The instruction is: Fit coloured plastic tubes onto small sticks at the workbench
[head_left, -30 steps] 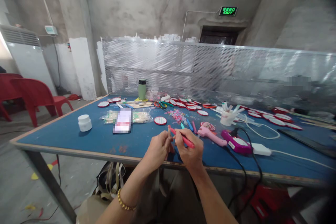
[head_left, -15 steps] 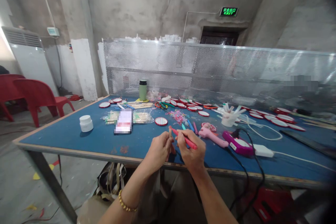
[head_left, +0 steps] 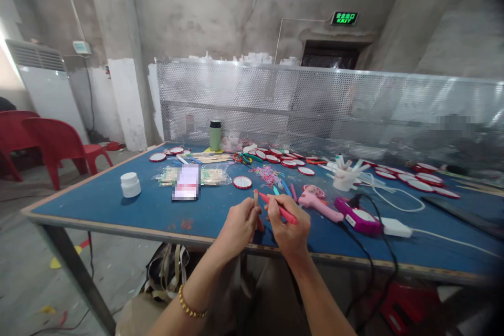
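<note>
Near the table's front edge, my left hand [head_left: 238, 223] pinches a thin flat wooden stick [head_left: 255, 199] upright, its top end reddish. My right hand [head_left: 292, 224] is closed around a red marker pen [head_left: 286, 213], whose tip points left at the upper part of the stick. Whether the tip touches the wood I cannot tell. Just beyond my hands lie a round red-rimmed disc [head_left: 242, 182], a pile of small colourful bits [head_left: 265, 175] and a pink glue gun [head_left: 319, 206]. My fingers hide the stick's lower part.
A white jar [head_left: 130, 185] and a phone [head_left: 186, 182] on packaged sticks [head_left: 216, 176] lie to the left. Behind stands a green bottle [head_left: 214, 136]. Rightward are a cup of pens [head_left: 343, 179], a purple power strip [head_left: 357, 216] with cables, and several red-rimmed discs [head_left: 420, 185].
The view has shifted very slightly. Both hands keep their hold on the stick and the marker pen, with hardly any movement.
</note>
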